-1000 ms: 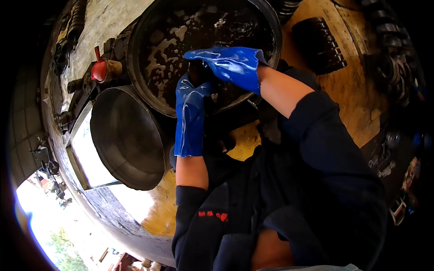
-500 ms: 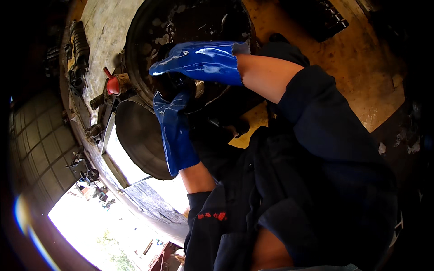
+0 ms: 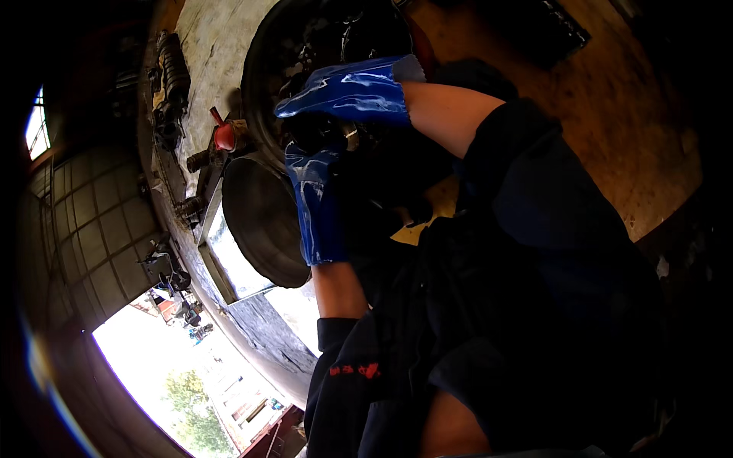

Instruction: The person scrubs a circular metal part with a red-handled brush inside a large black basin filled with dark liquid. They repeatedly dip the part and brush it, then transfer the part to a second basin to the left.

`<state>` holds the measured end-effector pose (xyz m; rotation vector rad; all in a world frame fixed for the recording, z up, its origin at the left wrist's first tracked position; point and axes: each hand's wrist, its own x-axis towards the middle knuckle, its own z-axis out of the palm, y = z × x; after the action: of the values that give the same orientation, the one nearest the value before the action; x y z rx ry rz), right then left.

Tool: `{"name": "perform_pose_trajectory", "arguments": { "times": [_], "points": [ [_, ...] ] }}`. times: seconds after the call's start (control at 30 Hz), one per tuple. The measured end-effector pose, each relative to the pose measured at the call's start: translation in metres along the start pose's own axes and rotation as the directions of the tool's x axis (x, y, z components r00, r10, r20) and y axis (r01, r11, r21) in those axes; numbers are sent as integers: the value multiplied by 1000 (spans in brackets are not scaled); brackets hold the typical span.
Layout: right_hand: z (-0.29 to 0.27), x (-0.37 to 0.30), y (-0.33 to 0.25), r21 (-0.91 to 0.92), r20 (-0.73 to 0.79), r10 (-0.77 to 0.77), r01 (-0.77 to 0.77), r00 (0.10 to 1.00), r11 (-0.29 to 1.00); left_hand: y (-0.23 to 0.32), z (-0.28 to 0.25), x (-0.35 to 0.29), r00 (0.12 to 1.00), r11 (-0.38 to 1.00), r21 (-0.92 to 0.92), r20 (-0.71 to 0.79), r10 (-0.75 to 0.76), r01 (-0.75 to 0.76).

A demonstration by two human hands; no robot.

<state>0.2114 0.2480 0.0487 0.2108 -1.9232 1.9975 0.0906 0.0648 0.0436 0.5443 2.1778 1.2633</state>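
Both my hands wear glossy wet blue rubber gloves. My right hand (image 3: 347,90) reaches in from the right, its fingers bent over the top of a dark, oily metal part (image 3: 317,131). My left hand (image 3: 314,202) comes up from below and grips that part from its near side. Shadow and the gloves hide most of the part, so its exact kind cannot be made out. Underneath lies a large round dark basin (image 3: 263,84), with foam spots and shiny dark liquid inside.
Left of the basin stands a grey round pan (image 3: 263,221), tilted, beside a metal-framed bright panel (image 3: 217,263). A red-handled tool or valve (image 3: 224,136) sits nearby. Greasy spring-like parts (image 3: 172,84) lie at the far left. A dark slotted block (image 3: 546,34) is at the upper right.
The view has shifted, so the basin, pan and red piece appear further right. Both hands keep their hold on the dark metal part, which stays over the basin.
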Motion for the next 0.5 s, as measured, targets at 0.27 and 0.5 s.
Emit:
{"name": "perform_pose_trajectory", "arguments": {
  "times": [0.27, 0.5],
  "points": [
    [31, 12, -8, -318, 57, -43, 59, 997, 946, -12, 9, -24, 996, 992, 122, -78, 46, -36],
    [0, 6, -18, -508, 90, -93, 126, 992, 852, 53, 47, -45, 983, 892, 450, -138, 124, -49]
  ]
}}
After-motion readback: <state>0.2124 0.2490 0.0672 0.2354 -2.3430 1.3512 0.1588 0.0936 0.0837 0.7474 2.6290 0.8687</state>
